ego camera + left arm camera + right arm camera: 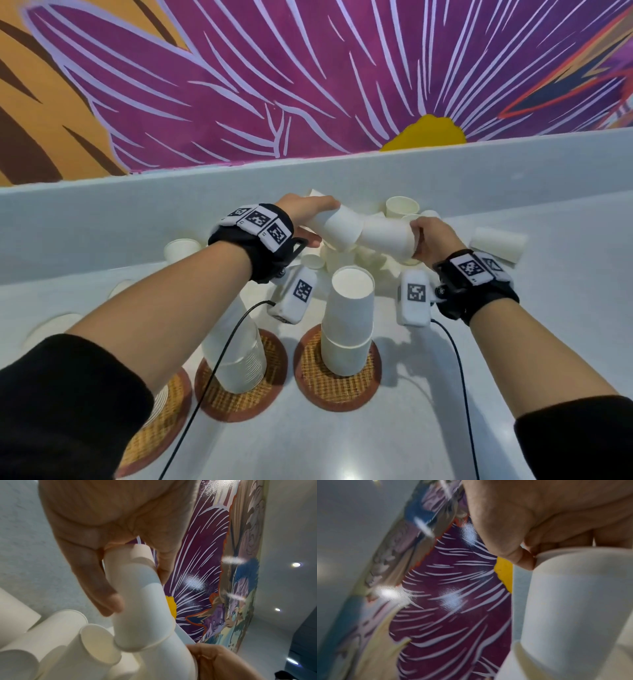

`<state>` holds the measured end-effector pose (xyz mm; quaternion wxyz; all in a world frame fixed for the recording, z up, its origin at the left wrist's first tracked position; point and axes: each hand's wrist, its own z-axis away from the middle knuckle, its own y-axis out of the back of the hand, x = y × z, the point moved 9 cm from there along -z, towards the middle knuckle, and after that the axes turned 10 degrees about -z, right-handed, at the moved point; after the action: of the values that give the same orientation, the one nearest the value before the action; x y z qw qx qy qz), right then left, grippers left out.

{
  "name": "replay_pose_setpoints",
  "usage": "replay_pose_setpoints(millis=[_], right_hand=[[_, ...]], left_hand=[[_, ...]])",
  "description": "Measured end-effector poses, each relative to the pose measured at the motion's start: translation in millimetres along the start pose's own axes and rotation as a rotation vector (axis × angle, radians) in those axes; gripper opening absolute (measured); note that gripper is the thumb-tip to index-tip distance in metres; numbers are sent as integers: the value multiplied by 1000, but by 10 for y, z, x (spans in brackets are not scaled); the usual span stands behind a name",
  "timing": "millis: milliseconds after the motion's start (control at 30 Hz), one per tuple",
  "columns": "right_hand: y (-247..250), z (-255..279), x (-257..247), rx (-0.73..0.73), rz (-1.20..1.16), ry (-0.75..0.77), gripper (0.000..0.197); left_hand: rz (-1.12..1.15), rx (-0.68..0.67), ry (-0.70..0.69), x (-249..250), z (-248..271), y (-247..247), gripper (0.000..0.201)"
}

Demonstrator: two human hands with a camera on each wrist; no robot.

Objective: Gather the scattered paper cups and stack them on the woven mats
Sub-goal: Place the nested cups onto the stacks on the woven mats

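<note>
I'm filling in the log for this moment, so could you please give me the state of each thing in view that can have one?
left hand: grips nested cups in the air
right hand: grips a single cup, base going into the left's cups
nested cups: held sideways, not fully joined
single cup: held sideways
right mat's stack: upside down, upright
middle mat's stack: tall, upside down
loose cups: scattered, some on their sides

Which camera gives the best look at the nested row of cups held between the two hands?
The head view: the nested row of cups shows end to end, left hand and right hand each holding an end. The left wrist view shows that row close up. The right wrist view shows only its near end, blurred.
</note>
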<state>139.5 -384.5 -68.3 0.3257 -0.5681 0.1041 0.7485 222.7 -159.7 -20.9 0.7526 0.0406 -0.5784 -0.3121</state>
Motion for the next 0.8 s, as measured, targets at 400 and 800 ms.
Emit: replay_pose_setpoints(millis=[400,800], right_hand=[[-758,770,-403,-577,27,9,52],[217,228,364,41,777,84,11]], left_hand=[[45,-52,-82,315,449,41,44],[-658,24,-784,846,1382,-202,35]])
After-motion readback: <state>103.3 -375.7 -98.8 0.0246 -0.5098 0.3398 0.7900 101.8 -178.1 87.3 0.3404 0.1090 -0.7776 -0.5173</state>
